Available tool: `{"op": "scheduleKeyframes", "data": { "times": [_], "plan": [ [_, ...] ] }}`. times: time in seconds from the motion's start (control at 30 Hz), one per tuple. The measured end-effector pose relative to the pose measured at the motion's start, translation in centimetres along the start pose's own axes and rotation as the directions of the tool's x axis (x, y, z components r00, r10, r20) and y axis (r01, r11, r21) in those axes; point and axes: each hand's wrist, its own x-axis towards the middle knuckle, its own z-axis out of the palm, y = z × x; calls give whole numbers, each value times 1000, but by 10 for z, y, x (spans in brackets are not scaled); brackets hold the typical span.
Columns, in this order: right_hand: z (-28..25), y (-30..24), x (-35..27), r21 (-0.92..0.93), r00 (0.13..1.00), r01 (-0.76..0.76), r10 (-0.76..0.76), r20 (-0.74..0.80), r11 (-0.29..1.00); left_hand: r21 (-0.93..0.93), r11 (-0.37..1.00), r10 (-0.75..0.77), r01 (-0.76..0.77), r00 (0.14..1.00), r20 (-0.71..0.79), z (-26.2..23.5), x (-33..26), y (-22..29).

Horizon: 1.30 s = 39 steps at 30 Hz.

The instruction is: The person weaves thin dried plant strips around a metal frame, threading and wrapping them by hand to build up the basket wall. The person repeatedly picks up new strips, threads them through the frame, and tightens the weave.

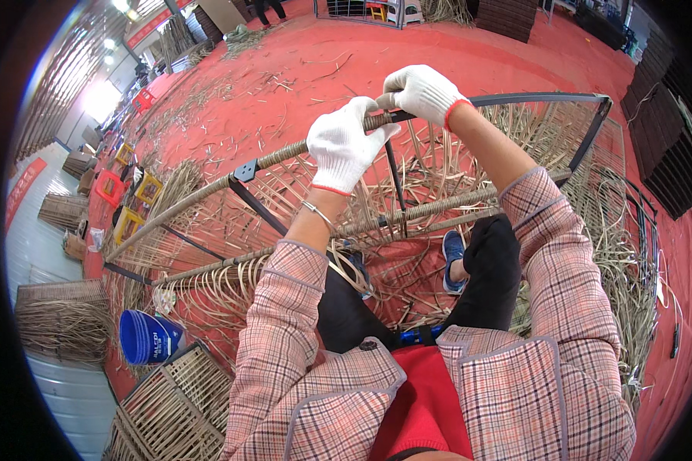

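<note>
A dark metal frame (530, 97) stands in front of me, its far top bar running across the view. The left stretch of that bar (284, 156) is wound with tan wicker strip; the right stretch is bare metal. My left hand (344, 146), in a white knit glove with a red cuff edge, is closed round the wound part, its thumb pointing right along the bar. Just to its right, my right hand (421, 92), gloved alike, curls its fingers down at the end of the winding. What those fingertips pinch is hidden. Loose tan strips (246, 276) hang off the nearer wound bar.
Wicker strips (623, 269) lie heaped on the right. A blue bucket (152, 338) and a slatted wicker panel (173, 403) are at the lower left. Yellow and red stools (131, 227) stand farther left. Dark stacked panels (665, 131) rise at the right. Scraps litter the red floor (284, 73).
</note>
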Motion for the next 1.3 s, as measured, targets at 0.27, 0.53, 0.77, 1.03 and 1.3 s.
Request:
{"op": "scheduleKeyframes", "data": {
  "times": [0.27, 0.53, 0.77, 1.03, 1.3],
  "plan": [
    [-1, 0, 18, -143, 990, -18, 38, 139, 990, 58, 983, 179, -177, 983, -34, 3, 0, -4],
    [-18, -17, -48, -562, 812, -29, -308, -496, 827, -22, 999, 46, -41, 964, 262, -5, 22, -9],
    [108, -20, -109, 260, 836, 16, 130, -534, 965, -41, 999, 34, -21, 931, 363, -6, 27, -17],
    [141, 17, -48, 251, 738, 203, 20, -674, 947, -34, 998, 55, -47, 943, 329, -1, 20, -18],
    [99, -10, -132, 111, 834, 122, -41, -551, 986, -20, 999, 53, -49, 942, 331, -7, 20, -12]
  ]
}}
